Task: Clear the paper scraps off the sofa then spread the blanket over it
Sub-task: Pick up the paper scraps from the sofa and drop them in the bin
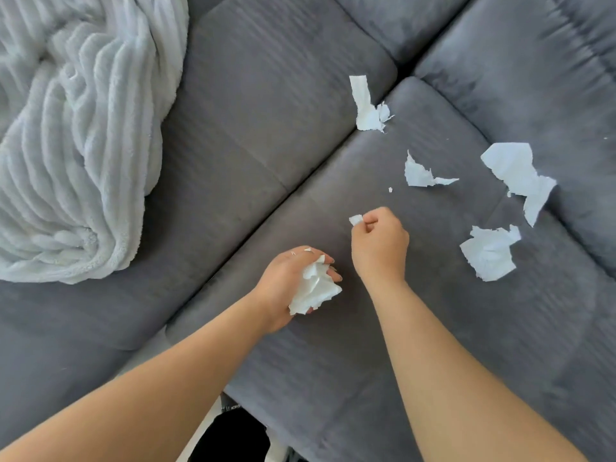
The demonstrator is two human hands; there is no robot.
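Note:
My left hand (286, 278) is closed around a wad of white paper scraps (315, 290) low over the grey sofa seat (366, 345). My right hand (380, 240) pinches one small white scrap (355, 220) between its fingertips. Several torn white scraps still lie on the seat: a long strip (365, 106) at the cushion seam, a jagged piece (421, 175), a tiny fleck (390, 189), a large piece (516, 176) at the right, and a crumpled one (490, 251) near my right hand. A pale ribbed blanket (73, 135) lies bunched at the upper left.
The sofa's back cushions (533, 61) run along the upper right. A seam (266, 208) divides the two seat cushions diagonally. Below the seat's front edge a dark object (233, 438) shows on the floor.

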